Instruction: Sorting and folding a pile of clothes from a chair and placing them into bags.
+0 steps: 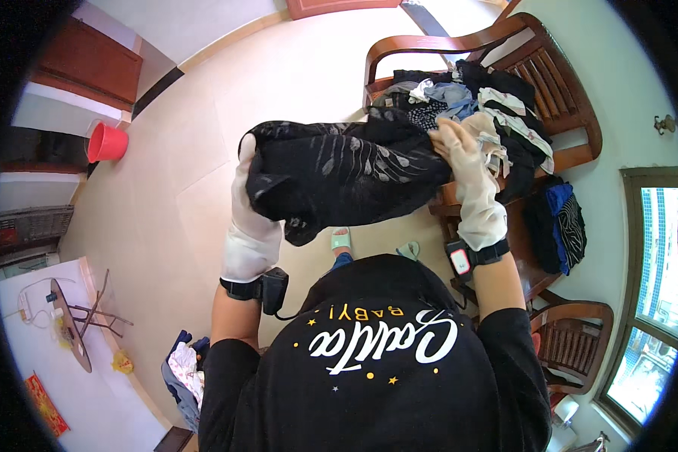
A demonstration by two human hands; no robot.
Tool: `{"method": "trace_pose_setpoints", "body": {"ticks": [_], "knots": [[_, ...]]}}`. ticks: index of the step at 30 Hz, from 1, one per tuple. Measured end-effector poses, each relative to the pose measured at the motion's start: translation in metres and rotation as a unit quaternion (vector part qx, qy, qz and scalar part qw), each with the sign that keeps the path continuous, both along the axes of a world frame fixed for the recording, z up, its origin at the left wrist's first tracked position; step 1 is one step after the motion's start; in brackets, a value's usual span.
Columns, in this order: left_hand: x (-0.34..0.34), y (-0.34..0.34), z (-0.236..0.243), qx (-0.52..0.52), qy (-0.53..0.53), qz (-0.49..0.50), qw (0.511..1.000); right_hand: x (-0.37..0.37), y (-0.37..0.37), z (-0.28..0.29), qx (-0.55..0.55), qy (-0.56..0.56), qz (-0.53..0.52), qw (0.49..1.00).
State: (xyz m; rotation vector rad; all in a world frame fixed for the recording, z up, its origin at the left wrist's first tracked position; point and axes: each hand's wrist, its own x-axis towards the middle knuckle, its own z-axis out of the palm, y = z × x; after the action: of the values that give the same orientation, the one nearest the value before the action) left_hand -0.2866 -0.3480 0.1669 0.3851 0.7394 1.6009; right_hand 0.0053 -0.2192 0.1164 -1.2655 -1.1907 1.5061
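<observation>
A black garment with a grey and white leaf-like pattern is stretched out sideways in front of me, above the floor. My left hand, in a white glove, grips its left end; the fingers are partly hidden by the cloth. At the other end, my right hand, gloved the same way, is closed on the cloth's edge. Just beyond the right hand, a heap of mixed clothes in black, blue, white and beige lies on a wooden bench.
Folded dark and blue clothes are stacked farther along the bench. A wooden chair stands at the lower right, near a window. On the left are a red bucket, a folding table and a clothes pile.
</observation>
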Motion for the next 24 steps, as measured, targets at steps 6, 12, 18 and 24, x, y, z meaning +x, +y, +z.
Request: {"method": "trace_pose_setpoints", "body": {"ticks": [6, 12, 18, 24], "knots": [[0.020, 0.008, -0.005, -0.030, 0.142, -0.063, 0.987, -0.063, -0.062, 0.080, 0.177, -0.157, 0.265, 0.935], [0.016, 0.001, -0.022, 0.237, 0.648, 0.045, 0.722, -0.080, -0.050, 0.037, 0.256, -0.232, 0.198, 0.917], [0.041, 0.000, 0.020, 0.067, 0.195, -0.108, 0.973, -0.072, -0.032, 0.045, -0.037, 0.035, 0.061, 0.997], [0.039, -0.008, -0.014, 0.026, 0.416, -0.152, 0.896, -0.045, 0.003, -0.002, 0.017, 0.056, -0.002, 0.998]]}}
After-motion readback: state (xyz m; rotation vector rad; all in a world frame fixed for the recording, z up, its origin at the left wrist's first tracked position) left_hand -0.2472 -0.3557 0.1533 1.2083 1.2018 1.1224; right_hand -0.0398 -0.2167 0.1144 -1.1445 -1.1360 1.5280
